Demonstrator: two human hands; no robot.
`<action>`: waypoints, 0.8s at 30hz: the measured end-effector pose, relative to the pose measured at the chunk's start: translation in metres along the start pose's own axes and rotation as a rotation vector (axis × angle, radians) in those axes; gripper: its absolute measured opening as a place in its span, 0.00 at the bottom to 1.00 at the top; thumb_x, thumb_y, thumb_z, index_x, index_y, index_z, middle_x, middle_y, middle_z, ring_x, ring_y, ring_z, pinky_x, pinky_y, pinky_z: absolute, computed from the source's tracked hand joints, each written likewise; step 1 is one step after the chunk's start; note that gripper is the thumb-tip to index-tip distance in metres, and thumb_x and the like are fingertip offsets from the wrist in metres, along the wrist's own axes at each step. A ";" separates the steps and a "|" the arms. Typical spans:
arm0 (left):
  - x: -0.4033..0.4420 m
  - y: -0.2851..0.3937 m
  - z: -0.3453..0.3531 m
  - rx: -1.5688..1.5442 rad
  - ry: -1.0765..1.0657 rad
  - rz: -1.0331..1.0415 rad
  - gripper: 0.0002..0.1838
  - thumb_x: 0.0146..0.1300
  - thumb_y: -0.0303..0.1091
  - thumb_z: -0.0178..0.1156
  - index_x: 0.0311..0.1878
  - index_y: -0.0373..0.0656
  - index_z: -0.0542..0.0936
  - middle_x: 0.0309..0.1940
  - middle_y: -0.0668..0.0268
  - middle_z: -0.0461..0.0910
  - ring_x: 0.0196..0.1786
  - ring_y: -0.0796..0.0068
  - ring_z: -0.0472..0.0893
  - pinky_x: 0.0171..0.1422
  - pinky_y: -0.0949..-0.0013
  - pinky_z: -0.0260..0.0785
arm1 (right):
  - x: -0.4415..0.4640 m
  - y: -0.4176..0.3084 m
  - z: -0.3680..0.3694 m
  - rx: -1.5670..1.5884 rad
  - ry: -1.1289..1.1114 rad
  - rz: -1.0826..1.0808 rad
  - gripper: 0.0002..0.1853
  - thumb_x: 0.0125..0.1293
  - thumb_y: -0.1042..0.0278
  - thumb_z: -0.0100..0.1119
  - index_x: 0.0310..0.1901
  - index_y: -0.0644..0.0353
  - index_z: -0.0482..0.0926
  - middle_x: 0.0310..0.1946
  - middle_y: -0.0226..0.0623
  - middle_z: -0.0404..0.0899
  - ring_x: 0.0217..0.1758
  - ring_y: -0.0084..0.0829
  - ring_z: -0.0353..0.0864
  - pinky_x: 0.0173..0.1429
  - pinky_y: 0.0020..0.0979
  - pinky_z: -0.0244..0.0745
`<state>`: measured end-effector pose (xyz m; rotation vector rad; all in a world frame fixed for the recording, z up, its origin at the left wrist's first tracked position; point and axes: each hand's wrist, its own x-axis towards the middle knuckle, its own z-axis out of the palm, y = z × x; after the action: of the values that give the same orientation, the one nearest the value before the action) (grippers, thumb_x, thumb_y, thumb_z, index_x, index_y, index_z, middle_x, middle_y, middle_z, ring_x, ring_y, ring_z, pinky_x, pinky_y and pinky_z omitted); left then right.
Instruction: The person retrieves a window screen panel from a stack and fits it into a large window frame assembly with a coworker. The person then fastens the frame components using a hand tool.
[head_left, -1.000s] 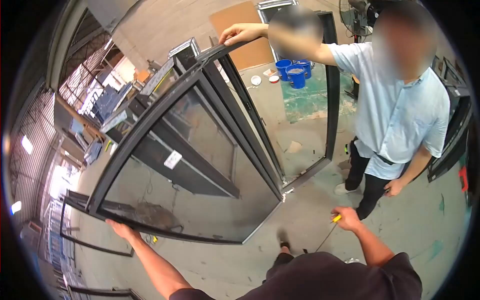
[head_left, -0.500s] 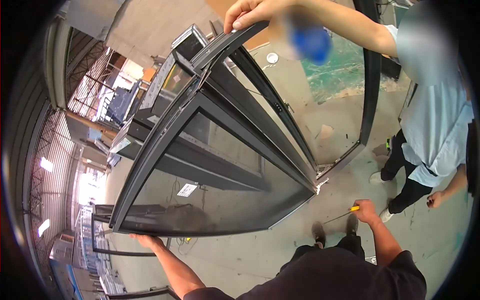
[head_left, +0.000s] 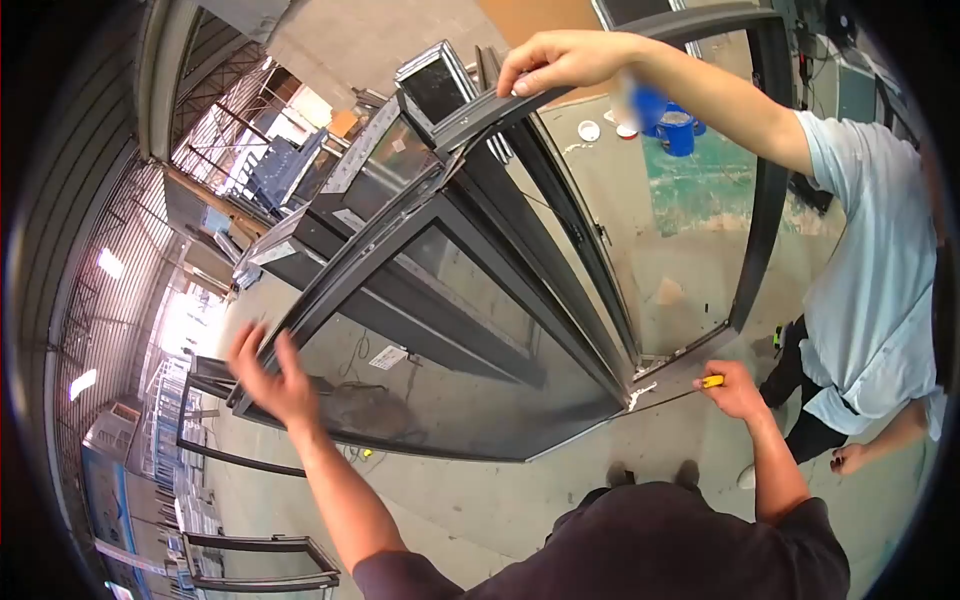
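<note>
A dark grey window sash (head_left: 395,238) with a dark see-through panel stands before me, hinged open against a larger frame (head_left: 765,190). My left hand (head_left: 275,385) is raised with fingers apart at the sash's far-left corner; whether it touches the sash I cannot tell. In my right hand (head_left: 738,392) is a screwdriver (head_left: 712,381) with a yellow handle. Its long thin shaft points left toward the sash's lower right corner, where white material (head_left: 640,396) shows. A white label (head_left: 388,357) is visible through the panel.
A co-worker in a light blue shirt (head_left: 870,250) stands at the right, with one hand (head_left: 570,60) on the frame's top. Blue buckets (head_left: 675,132) stand on the floor behind. More dark frames (head_left: 260,560) are at the lower left, and stacked profiles (head_left: 330,190) lie beyond.
My left hand has come up from the sash's bottom edge and spread its fingers. My right hand has moved up, bringing the screwdriver nearer the sash's corner. The view has shifted somewhat.
</note>
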<state>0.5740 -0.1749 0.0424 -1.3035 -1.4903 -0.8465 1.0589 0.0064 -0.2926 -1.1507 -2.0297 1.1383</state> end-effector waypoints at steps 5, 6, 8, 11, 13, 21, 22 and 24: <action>0.047 0.076 0.052 -0.145 -0.245 0.184 0.15 0.51 0.31 0.70 0.42 0.43 0.80 0.51 0.58 0.76 0.57 0.56 0.74 0.62 0.58 0.63 | 0.003 -0.022 0.003 -0.018 0.077 -0.126 0.14 0.53 0.68 0.70 0.25 0.64 0.73 0.18 0.41 0.70 0.22 0.36 0.68 0.28 0.35 0.61; 0.053 0.084 0.058 -0.181 -0.248 0.203 0.13 0.51 0.31 0.69 0.40 0.42 0.80 0.49 0.60 0.77 0.55 0.58 0.74 0.61 0.58 0.64 | 0.000 -0.020 0.007 0.015 0.065 -0.120 0.14 0.53 0.68 0.70 0.25 0.64 0.73 0.19 0.40 0.71 0.23 0.36 0.69 0.28 0.34 0.62; 0.059 0.090 0.066 -0.267 -0.331 0.161 0.11 0.52 0.30 0.68 0.39 0.43 0.80 0.47 0.62 0.77 0.54 0.58 0.74 0.59 0.59 0.64 | -0.008 -0.011 0.015 0.040 0.068 -0.104 0.13 0.53 0.68 0.70 0.25 0.64 0.74 0.20 0.40 0.72 0.23 0.36 0.70 0.28 0.34 0.63; 0.061 0.097 0.069 -0.365 -0.518 0.072 0.11 0.54 0.29 0.67 0.40 0.41 0.79 0.45 0.61 0.76 0.47 0.57 0.77 0.53 0.61 0.70 | -0.016 -0.010 0.015 0.003 0.034 -0.127 0.12 0.53 0.70 0.70 0.25 0.64 0.74 0.22 0.40 0.73 0.24 0.38 0.72 0.29 0.35 0.65; 0.060 0.090 0.070 -0.409 -0.518 0.064 0.16 0.55 0.30 0.67 0.47 0.41 0.77 0.44 0.60 0.76 0.46 0.60 0.79 0.51 0.63 0.72 | -0.014 -0.008 0.012 0.002 0.064 -0.169 0.12 0.52 0.71 0.70 0.25 0.64 0.74 0.23 0.40 0.74 0.25 0.38 0.72 0.30 0.35 0.65; 0.063 0.031 0.064 -0.400 -0.623 -0.162 0.14 0.62 0.39 0.63 0.42 0.37 0.78 0.31 0.60 0.78 0.35 0.71 0.78 0.40 0.69 0.70 | 0.027 -0.071 -0.004 0.281 0.522 -0.422 0.12 0.48 0.81 0.66 0.29 0.62 0.70 0.34 0.37 0.70 0.35 0.30 0.69 0.40 0.27 0.66; 0.061 0.028 0.063 -0.419 -0.710 -0.249 0.14 0.63 0.39 0.62 0.41 0.36 0.79 0.26 0.61 0.77 0.31 0.74 0.76 0.37 0.69 0.69 | 0.039 -0.079 -0.008 0.269 0.524 -0.470 0.13 0.48 0.82 0.66 0.29 0.62 0.70 0.32 0.36 0.68 0.34 0.30 0.67 0.39 0.27 0.65; 0.059 0.020 0.068 -0.457 -0.712 -0.240 0.13 0.64 0.38 0.61 0.38 0.35 0.78 0.21 0.67 0.74 0.27 0.80 0.70 0.34 0.71 0.65 | 0.059 -0.111 -0.014 0.165 0.484 -0.521 0.13 0.47 0.81 0.68 0.30 0.62 0.70 0.32 0.36 0.67 0.34 0.31 0.67 0.38 0.28 0.64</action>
<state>0.5800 -0.0894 0.0759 -1.9225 -2.1186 -0.9657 0.9942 0.0323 -0.1870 -0.6692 -1.6752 0.6697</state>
